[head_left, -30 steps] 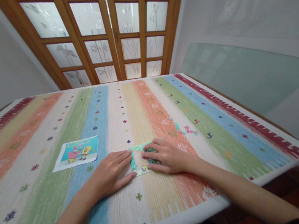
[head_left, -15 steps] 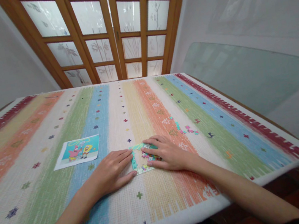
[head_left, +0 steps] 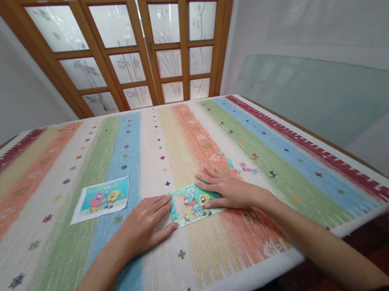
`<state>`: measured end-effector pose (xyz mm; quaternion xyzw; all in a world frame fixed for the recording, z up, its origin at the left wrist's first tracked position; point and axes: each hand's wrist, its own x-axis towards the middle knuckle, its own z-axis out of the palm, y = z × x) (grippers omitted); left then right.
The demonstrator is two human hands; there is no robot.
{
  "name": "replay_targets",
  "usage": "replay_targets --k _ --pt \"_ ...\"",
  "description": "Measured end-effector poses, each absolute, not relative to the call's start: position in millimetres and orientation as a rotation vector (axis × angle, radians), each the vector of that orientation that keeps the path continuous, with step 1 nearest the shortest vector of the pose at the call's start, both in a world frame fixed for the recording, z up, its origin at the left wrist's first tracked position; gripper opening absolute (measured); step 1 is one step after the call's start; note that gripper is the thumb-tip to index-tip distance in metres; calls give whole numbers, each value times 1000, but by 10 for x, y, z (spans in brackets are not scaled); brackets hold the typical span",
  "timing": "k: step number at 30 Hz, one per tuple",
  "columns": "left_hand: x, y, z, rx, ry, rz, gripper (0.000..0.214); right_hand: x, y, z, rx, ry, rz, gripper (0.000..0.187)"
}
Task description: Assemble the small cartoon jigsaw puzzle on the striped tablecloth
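A partly assembled cartoon jigsaw puzzle (head_left: 194, 201) lies flat on the table in front of me, with a bare tan gap in its left part. My left hand (head_left: 149, 221) rests beside it, fingers stretched out and fingertips touching its left edge. Over the puzzle's right end lies my right hand (head_left: 230, 190), palm down with the fingers spread, hiding that part. Loose puzzle pieces (head_left: 243, 168) are scattered beyond my right hand. A printed reference picture (head_left: 100, 199) of the same cartoon figures lies to the left.
A striped, patterned cloth (head_left: 156, 272) covers the table. Past the far edge stand wooden doors (head_left: 147, 48) with frosted panes. A rounded glass panel (head_left: 321, 93) is at the wall on the right.
My right hand has slid to the right across the puzzle, its fingers now wider apart, uncovering the middle figures. My left hand has stayed at the left edge.
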<state>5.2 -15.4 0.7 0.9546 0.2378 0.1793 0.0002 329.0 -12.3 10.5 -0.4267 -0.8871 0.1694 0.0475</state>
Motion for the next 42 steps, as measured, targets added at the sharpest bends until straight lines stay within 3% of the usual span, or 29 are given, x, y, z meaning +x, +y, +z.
replay_targets --k 3,9,20,42 --pt "46 -151 -9 2988 749 571 46 3415 -70 142 -1341 -2700 467 66" --pt "48 -150 -4 3012 728 561 45 3715 61 297 -1215 -2660 312 14" --pt "39 -143 -30 2985 744 578 46 4363 92 452 -2068 -2346 432 8" --pt "46 -154 -2 2986 771 528 43 4387 131 381 -1949 -2264 615 14"
